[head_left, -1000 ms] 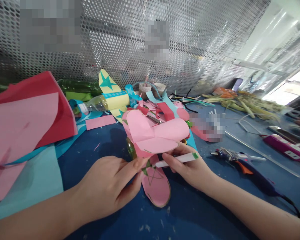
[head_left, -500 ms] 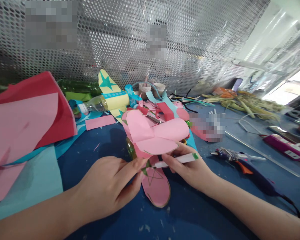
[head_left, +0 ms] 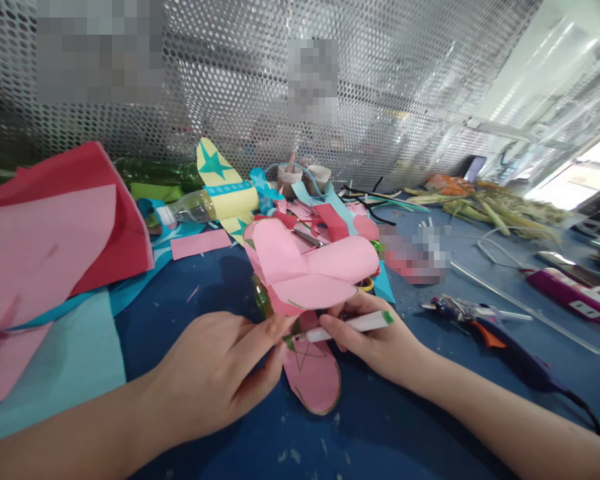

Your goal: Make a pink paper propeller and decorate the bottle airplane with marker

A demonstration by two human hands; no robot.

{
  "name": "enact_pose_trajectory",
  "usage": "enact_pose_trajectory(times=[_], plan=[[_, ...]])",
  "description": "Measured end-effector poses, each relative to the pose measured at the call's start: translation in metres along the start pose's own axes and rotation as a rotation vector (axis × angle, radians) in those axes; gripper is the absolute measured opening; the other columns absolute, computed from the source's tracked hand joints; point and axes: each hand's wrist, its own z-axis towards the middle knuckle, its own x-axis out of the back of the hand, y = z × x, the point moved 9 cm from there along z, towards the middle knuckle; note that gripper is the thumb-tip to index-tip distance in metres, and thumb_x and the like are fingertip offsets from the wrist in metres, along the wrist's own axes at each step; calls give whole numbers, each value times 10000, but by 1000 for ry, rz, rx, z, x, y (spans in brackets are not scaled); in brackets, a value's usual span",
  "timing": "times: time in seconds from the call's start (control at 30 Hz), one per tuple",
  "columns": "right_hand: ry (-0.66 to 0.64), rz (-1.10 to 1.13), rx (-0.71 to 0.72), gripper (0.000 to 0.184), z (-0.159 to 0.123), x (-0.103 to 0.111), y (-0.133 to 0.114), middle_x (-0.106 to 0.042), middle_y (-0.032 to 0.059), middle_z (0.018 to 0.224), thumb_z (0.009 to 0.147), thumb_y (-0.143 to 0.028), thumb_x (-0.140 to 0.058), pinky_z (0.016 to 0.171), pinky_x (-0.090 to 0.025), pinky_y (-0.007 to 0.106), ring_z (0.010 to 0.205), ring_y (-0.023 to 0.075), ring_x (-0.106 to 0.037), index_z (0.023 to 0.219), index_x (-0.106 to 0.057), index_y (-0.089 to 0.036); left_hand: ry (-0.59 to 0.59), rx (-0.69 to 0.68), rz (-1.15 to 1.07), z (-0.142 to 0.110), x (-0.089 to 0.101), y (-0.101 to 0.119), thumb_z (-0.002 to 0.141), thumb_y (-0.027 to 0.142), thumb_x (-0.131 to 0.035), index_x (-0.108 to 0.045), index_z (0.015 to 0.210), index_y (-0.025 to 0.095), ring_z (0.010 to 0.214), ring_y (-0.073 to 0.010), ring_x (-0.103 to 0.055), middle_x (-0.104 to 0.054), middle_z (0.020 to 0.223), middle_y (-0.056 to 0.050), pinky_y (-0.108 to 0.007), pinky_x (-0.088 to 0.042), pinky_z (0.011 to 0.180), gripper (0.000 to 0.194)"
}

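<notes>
My left hand (head_left: 230,367) pinches the edge of a pink paper airplane (head_left: 330,267) built around a green bottle (head_left: 263,297). On its near pink wing (head_left: 314,383) a star is outlined in dark green, partly coloured in at its upper left. My right hand (head_left: 365,333) is closed around a white marker with a green end (head_left: 355,325); the marker's tip points left at the star, close to my left fingertips. Whether the tip touches the paper I cannot tell.
Behind lies a yellow paper airplane on a clear bottle (head_left: 235,200), among paper scraps. Pink and red sheets (head_left: 55,247) cover the left side. A glue gun (head_left: 495,340), a purple-handled tool (head_left: 570,293) and dry husks (head_left: 500,207) lie to the right. A perforated metal wall (head_left: 230,80) stands behind.
The marker in my right hand has shifted slightly, its tip a little lower on the star and its green end a little to the left. My left hand stays put.
</notes>
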Motion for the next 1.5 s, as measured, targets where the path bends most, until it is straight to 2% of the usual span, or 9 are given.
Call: enact_pose_trajectory(times=[0.33, 0.73, 1.1, 1.5], plan=[[-8, 13, -4, 195, 1, -2, 0, -516, -49, 627, 893, -293, -592, 481, -326, 197, 530, 90, -411, 746, -504, -201, 11, 1, -3, 1, 3, 2, 955, 177, -397, -529, 1184, 114, 504, -150, -595, -643, 631, 23, -274, -447, 484, 272], [-24, 52, -8, 206, 1, -4, 3, -491, -60, 610, 897, -287, -589, 470, -314, 199, 513, 87, -388, 738, -487, -205, 13, -7, -5, -2, 2, 0, 967, 196, -385, -450, 1305, 109, 525, -155, -620, -652, 628, 20, -270, -486, 507, 355], [-41, 77, -14, 214, 1, -4, 3, -505, -53, 621, 902, -306, -589, 462, -314, 202, 509, 86, -408, 744, -487, -204, 3, -11, 9, 2, 1, 3, 977, 190, -376, -497, 1208, 93, 499, -158, -607, -656, 631, 18, -288, -461, 475, 278], [-48, 68, -49, 307, 2, -4, 4, -500, -44, 582, 889, -447, -596, 446, -315, 215, 489, 94, -406, 728, -499, -205, 5, -12, 17, -1, 1, 3, 968, 187, -382, -467, 1267, 94, 492, -157, -604, -655, 624, 18, -283, -455, 471, 325]])
